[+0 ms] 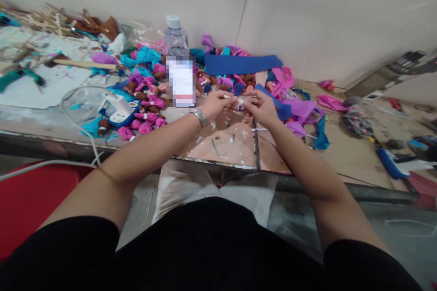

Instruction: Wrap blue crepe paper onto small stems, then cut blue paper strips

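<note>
A small white piece [229, 97] sits pinched at the centre of the frame. Pink and magenta bundles [145, 125] with brown ends lie centre left, beside a white and blue glue gun [118, 109]. A dark blue strip [242, 63] spans upper centre. A clear bottle [175, 38] has a pale cap. Purple scraps [302, 111] sit right of centre. A red surface [27, 195] fills the lower left.

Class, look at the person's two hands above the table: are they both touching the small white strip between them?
Touching. The head view shows the left hand and right hand both pinching the small white strip.
</note>
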Action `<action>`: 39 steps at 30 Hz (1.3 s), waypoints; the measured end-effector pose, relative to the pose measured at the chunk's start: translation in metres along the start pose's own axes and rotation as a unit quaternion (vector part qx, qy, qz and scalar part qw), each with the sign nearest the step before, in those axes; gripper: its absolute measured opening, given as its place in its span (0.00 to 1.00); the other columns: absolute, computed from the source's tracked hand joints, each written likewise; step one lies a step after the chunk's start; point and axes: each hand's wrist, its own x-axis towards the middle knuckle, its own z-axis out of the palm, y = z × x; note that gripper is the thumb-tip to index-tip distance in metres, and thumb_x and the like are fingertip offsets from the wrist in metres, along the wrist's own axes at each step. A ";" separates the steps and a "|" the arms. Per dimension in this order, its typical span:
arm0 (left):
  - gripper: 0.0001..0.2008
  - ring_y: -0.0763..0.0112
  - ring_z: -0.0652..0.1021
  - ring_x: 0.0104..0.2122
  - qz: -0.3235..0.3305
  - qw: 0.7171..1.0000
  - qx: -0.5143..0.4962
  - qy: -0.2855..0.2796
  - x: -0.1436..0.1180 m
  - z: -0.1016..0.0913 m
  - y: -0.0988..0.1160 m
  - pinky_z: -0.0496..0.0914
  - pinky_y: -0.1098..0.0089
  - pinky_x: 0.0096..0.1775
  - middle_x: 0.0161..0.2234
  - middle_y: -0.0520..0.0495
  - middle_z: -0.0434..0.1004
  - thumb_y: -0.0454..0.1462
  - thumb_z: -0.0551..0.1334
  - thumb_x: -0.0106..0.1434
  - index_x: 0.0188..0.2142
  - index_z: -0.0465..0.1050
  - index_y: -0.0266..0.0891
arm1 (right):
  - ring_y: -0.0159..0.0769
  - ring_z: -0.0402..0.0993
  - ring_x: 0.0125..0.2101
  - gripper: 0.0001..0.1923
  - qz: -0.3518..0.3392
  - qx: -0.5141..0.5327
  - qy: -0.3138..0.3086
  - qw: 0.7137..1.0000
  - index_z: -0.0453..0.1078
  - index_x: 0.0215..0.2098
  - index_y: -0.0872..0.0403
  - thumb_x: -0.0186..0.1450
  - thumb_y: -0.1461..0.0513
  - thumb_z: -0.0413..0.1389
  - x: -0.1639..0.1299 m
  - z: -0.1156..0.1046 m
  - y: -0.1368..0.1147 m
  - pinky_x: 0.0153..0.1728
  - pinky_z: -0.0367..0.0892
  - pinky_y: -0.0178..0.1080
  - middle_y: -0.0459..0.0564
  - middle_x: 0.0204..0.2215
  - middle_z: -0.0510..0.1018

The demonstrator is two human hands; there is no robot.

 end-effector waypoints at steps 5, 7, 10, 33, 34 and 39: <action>0.17 0.71 0.83 0.28 0.005 1.000 0.019 0.001 0.003 -0.002 -0.004 0.79 0.68 0.37 0.32 0.47 0.85 0.40 0.79 0.54 0.36 0.77 0.35 | 0.32 0.75 0.22 0.17 -0.020 -0.029 0.044 0.998 0.73 0.45 0.51 0.63 0.52 0.66 -0.002 0.002 -0.004 0.25 0.71 0.34 0.43 0.25 0.82; 0.17 0.72 0.83 0.27 0.017 1.000 0.017 -0.005 0.003 -0.001 -0.005 0.79 0.69 0.36 0.31 0.48 0.84 0.39 0.79 0.53 0.36 0.76 0.35 | 0.31 0.74 0.21 0.15 -0.027 -0.037 0.066 0.997 0.73 0.44 0.50 0.63 0.52 0.66 -0.001 0.002 -0.003 0.25 0.72 0.35 0.43 0.25 0.82; 0.18 0.73 0.82 0.26 0.032 0.999 0.017 -0.002 0.003 0.000 -0.004 0.77 0.71 0.35 0.30 0.48 0.84 0.39 0.79 0.52 0.36 0.75 0.35 | 0.32 0.74 0.21 0.18 -0.018 -0.035 0.103 0.994 0.72 0.44 0.49 0.63 0.49 0.67 0.002 -0.001 0.001 0.25 0.72 0.37 0.44 0.26 0.82; 0.21 0.72 0.76 0.26 0.116 0.972 0.201 -0.025 -0.010 0.005 -0.003 0.71 0.71 0.31 0.27 0.49 0.80 0.51 0.77 0.54 0.34 0.79 0.36 | 0.30 0.68 0.17 0.26 0.043 0.014 0.066 0.997 0.68 0.24 0.51 0.56 0.41 0.70 -0.004 0.014 -0.006 0.18 0.66 0.35 0.43 0.18 0.75; 0.22 0.73 0.76 0.25 0.115 0.973 0.200 -0.022 -0.011 0.006 -0.001 0.71 0.71 0.30 0.27 0.49 0.79 0.52 0.78 0.53 0.33 0.78 0.36 | 0.30 0.67 0.16 0.26 0.044 0.010 0.067 0.997 0.67 0.24 0.50 0.57 0.41 0.70 -0.004 0.014 -0.006 0.18 0.65 0.36 0.43 0.17 0.74; 0.23 0.72 0.76 0.25 0.109 0.976 0.184 -0.036 -0.015 0.008 0.001 0.71 0.71 0.31 0.25 0.49 0.77 0.53 0.78 0.52 0.32 0.78 0.37 | 0.32 0.69 0.16 0.21 0.046 -0.003 0.065 0.997 0.71 0.32 0.49 0.57 0.45 0.70 -0.005 0.015 -0.003 0.17 0.64 0.36 0.41 0.19 0.75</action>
